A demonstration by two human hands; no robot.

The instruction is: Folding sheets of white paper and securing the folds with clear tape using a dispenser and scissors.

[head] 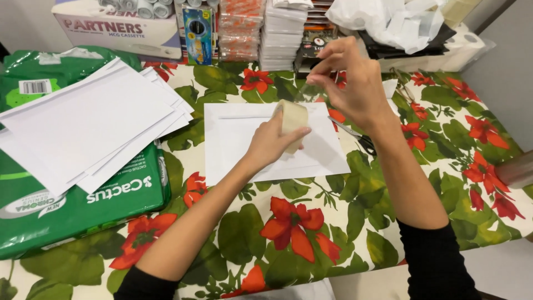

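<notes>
My left hand [270, 143] holds a roll of clear tape [291, 118] above a white envelope [244, 150] that lies flat on the flowered tablecloth [288, 233]. My right hand [351, 83] is raised up and to the right of the roll, its fingertips pinching the free end of the tape. A stretch of clear tape runs between the roll and those fingers. Black scissors [361, 140] lie partly hidden behind my right forearm.
A stack of white envelopes [89, 125] rests on green plastic packages [72, 211] at the left. Boxes, stacks of paper packs [282, 33] and white plastic bags [388, 22] line the back edge. A brown object [516, 169] sits at the right edge.
</notes>
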